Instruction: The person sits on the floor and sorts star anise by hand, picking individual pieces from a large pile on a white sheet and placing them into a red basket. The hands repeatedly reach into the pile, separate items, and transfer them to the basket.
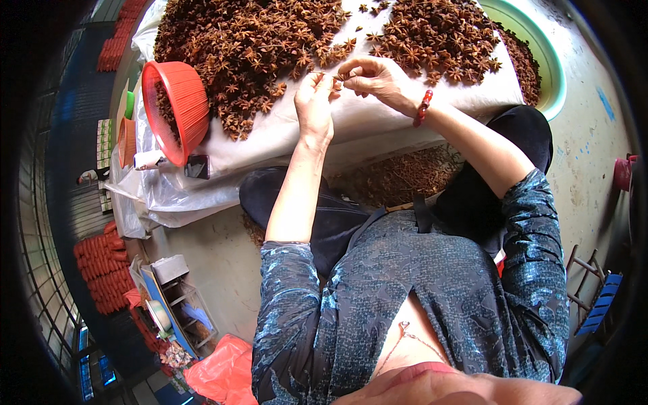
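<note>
My left hand (314, 104) and my right hand (379, 83) meet fingertip to fingertip above the near edge of a white sheet (364, 126). Between the fingers are small brown pieces of star anise (337, 86), partly hidden by the fingertips. Each hand pinches a piece; whether the two are still joined I cannot tell. A large heap of dried star anise (248, 45) spreads ahead and to the left of my hands. Another heap of star anise (438, 38) lies beyond my right hand, with a few loose pods (374, 8) between the heaps.
At the left table edge, a red plastic basket (192, 109) leans tilted with brown bits inside, beside a phone (197, 167) and a white cup-like object (148, 160). A green tub (554, 66) holding star anise stands at right. Stems (405, 172) lie below the table edge.
</note>
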`<action>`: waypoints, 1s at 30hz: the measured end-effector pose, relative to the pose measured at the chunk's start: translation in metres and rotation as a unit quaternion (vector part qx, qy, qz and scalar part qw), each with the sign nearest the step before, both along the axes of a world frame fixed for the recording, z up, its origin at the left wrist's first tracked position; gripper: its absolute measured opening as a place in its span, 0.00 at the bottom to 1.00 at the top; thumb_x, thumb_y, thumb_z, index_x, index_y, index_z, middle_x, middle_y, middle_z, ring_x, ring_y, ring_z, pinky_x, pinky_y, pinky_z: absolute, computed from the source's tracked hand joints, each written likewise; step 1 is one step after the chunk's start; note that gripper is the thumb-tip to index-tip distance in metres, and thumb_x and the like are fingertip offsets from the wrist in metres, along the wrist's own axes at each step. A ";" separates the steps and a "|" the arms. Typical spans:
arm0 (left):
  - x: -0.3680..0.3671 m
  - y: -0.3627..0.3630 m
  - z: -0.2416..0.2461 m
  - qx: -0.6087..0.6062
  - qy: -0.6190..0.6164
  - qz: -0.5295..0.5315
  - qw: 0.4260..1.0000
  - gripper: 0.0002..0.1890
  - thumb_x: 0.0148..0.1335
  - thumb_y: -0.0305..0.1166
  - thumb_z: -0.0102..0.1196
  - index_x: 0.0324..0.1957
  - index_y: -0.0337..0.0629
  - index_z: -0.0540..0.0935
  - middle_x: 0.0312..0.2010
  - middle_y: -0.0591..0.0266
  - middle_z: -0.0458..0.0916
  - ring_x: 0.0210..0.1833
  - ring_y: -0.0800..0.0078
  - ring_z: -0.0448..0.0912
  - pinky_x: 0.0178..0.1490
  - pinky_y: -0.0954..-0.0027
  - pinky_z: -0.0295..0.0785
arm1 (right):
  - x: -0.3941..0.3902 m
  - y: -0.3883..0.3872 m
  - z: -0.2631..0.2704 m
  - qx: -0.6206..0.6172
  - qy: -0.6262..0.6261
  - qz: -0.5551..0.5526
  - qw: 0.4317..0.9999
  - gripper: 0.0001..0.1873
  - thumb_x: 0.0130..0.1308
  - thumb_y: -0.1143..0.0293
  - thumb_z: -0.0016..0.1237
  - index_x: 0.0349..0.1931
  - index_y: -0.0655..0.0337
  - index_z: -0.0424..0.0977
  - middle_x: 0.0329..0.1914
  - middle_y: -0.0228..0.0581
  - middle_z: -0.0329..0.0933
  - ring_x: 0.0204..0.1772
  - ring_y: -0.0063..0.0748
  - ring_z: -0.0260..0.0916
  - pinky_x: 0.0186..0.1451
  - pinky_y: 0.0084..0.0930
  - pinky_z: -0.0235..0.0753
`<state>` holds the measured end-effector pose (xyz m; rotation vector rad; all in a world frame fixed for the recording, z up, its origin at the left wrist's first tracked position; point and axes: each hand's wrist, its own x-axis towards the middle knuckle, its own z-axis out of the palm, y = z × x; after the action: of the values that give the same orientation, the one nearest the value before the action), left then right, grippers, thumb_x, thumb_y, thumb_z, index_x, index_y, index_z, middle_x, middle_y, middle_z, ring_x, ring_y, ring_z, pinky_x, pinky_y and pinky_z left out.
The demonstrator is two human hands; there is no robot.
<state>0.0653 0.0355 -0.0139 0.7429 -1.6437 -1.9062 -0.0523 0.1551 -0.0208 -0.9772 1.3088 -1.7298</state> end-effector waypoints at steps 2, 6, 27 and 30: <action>0.002 -0.003 -0.002 0.081 0.019 -0.029 0.996 0.05 0.67 0.26 0.46 0.41 0.37 0.74 0.34 0.63 0.78 0.35 0.77 0.76 0.39 0.76 0.73 | 0.001 0.002 -0.001 -0.018 0.009 0.009 1.000 0.09 0.63 0.70 0.53 0.43 0.57 0.77 0.31 0.30 0.78 0.35 0.18 0.74 0.38 0.17 0.75; -0.001 0.014 0.005 0.155 0.065 -0.009 0.986 0.04 0.66 0.25 0.46 0.40 0.37 0.74 0.33 0.64 0.77 0.34 0.76 0.75 0.39 0.75 0.73 | 0.007 -0.001 -0.004 -0.133 0.297 -0.061 0.944 0.07 0.61 0.72 0.54 0.39 0.58 0.77 0.36 0.31 0.79 0.38 0.22 0.76 0.41 0.20 0.79; -0.007 0.027 -0.004 -0.234 -0.045 0.139 0.961 0.07 0.63 0.28 0.52 0.37 0.32 0.75 0.27 0.61 0.78 0.31 0.75 0.75 0.37 0.72 0.72 | 0.010 -0.002 -0.005 0.081 0.137 -0.074 0.984 0.17 0.62 0.65 0.50 0.48 0.67 0.75 0.39 0.44 0.81 0.38 0.28 0.78 0.45 0.24 0.77; -0.006 0.033 0.000 -0.236 -0.031 0.135 0.962 0.08 0.65 0.27 0.52 0.40 0.31 0.74 0.29 0.66 0.76 0.30 0.82 0.74 0.34 0.80 0.71 | 0.009 0.002 0.003 0.047 0.004 0.014 0.999 0.15 0.65 0.67 0.48 0.50 0.64 0.74 0.37 0.35 0.80 0.35 0.18 0.75 0.42 0.17 0.77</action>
<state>0.0598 0.0680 -0.0143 0.7805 -1.8300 -1.2463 -0.0437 0.1568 -0.0181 -0.9448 1.3626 -1.6309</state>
